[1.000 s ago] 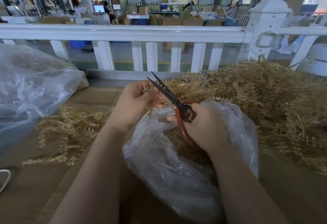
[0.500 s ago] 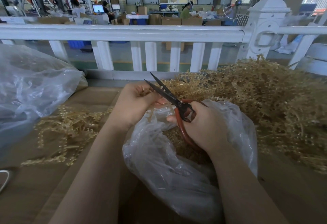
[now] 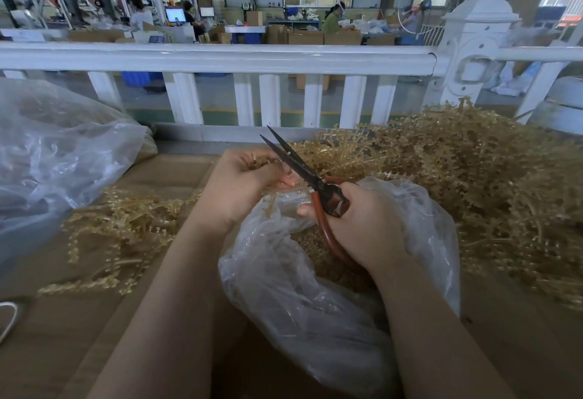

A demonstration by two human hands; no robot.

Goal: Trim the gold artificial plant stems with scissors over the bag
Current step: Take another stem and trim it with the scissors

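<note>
My left hand (image 3: 239, 184) grips a small gold plant stem (image 3: 269, 203), whose end hangs down from my fingers over the clear plastic bag (image 3: 284, 288). My right hand (image 3: 362, 225) holds red-handled scissors (image 3: 303, 168); their dark blades are slightly parted and point up and left, right beside my left fingers. The bag lies in front of me with gold cuttings inside, and both hands are above its open mouth.
A big heap of gold stems (image 3: 473, 184) fills the right side. A smaller spread of gold stems (image 3: 120, 234) lies on the cardboard surface (image 3: 47, 351) at left. A large clear bag (image 3: 56, 152) sits far left. A white railing (image 3: 220, 58) runs behind.
The hands and scissors stay almost in place. The blades have shifted slightly against the stem in my left hand.
</note>
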